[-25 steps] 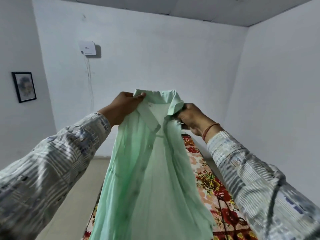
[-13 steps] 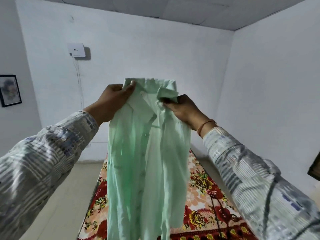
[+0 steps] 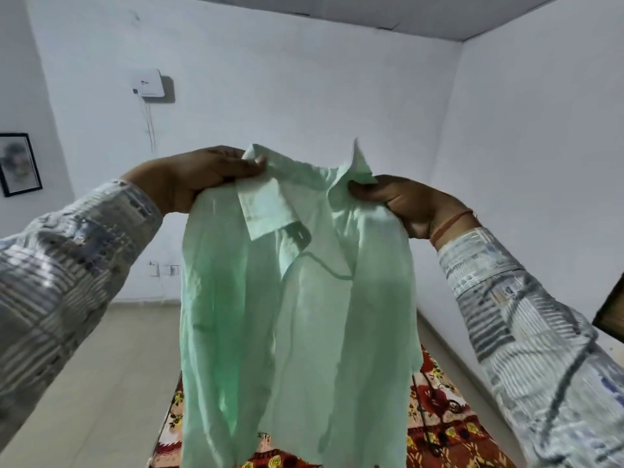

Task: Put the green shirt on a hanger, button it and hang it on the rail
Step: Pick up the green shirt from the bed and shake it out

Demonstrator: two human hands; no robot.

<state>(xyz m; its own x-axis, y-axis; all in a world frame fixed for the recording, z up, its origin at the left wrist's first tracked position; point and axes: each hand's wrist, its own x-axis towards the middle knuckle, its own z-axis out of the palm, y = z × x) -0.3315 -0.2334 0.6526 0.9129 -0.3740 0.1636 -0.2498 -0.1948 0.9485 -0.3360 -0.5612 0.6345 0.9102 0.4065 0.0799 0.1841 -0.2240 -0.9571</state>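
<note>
The pale green shirt (image 3: 304, 315) hangs in the air in front of me, unbuttoned, with its collar at the top and its front open. My left hand (image 3: 199, 177) grips the left shoulder by the collar. My right hand (image 3: 405, 204) pinches the right side of the collar and the shoulder cloth. The shirt's lower part drops out of view at the bottom. No hanger and no rail are in view.
A bed with a red and orange floral cover (image 3: 435, 420) lies below the shirt. White walls surround it, with a white box and cable (image 3: 148, 83) high on the far wall, a framed picture (image 3: 18, 163) at the left and beige floor (image 3: 101, 366) left of the bed.
My hands have moved apart and spread the shirt's shoulders wider. The shirt now hangs broader and its front has opened up.
</note>
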